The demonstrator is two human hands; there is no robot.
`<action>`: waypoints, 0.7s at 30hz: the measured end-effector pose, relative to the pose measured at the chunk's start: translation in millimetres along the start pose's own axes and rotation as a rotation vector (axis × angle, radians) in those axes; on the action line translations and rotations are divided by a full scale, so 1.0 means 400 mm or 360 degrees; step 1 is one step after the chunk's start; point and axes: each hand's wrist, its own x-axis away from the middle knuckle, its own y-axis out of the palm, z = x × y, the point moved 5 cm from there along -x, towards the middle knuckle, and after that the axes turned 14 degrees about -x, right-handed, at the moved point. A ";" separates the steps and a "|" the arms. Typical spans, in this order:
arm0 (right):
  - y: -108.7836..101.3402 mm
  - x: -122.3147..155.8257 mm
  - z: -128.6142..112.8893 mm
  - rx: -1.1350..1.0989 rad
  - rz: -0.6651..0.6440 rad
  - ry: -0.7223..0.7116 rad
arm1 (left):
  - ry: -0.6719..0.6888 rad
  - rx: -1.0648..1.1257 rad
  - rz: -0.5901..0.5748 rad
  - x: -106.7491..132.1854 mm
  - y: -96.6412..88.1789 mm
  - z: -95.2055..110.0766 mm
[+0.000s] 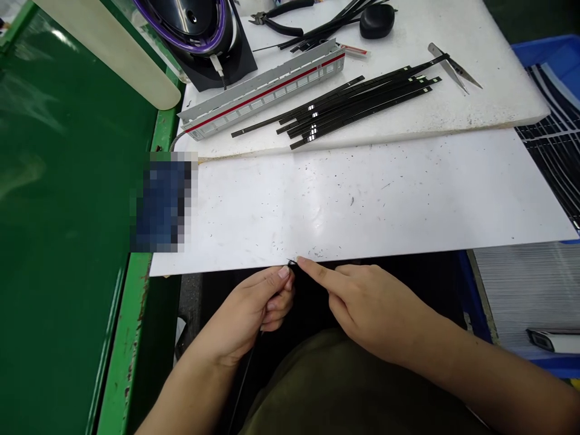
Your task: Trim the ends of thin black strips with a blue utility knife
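Head view: left hand (pixel 260 302), right hand (pixel 367 305) pinch black strip (pixel 247 371); blue bin (pixel 550 54) contents unclear.

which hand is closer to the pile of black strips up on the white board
Right. The right hand lies almost straight below the pile of black strips; the left hand sits further left. Both are at the near edge of the white sheet, far from it.

No readable text, label, brand, number or sign was found anywhere. The patch at the white board's (pixel 362 199) left edge was blurred out, and the red-striped rail (pixel 265 93) bore no legible marking.
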 end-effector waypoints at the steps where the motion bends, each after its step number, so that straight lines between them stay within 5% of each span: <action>1: -0.001 -0.001 0.000 0.0009 0.0000 -0.0003 | 0.0005 0.0001 0.0004 0.000 0.000 0.000; 13: -0.003 -0.001 -0.014 0.0459 -0.0016 -0.0050 | -0.0003 -0.0020 0.0014 -0.004 -0.006 -0.003; 21: 0.003 -0.002 0.002 0.0366 -0.0015 -0.0006 | 0.0004 -0.0022 0.0019 -0.003 -0.004 0.003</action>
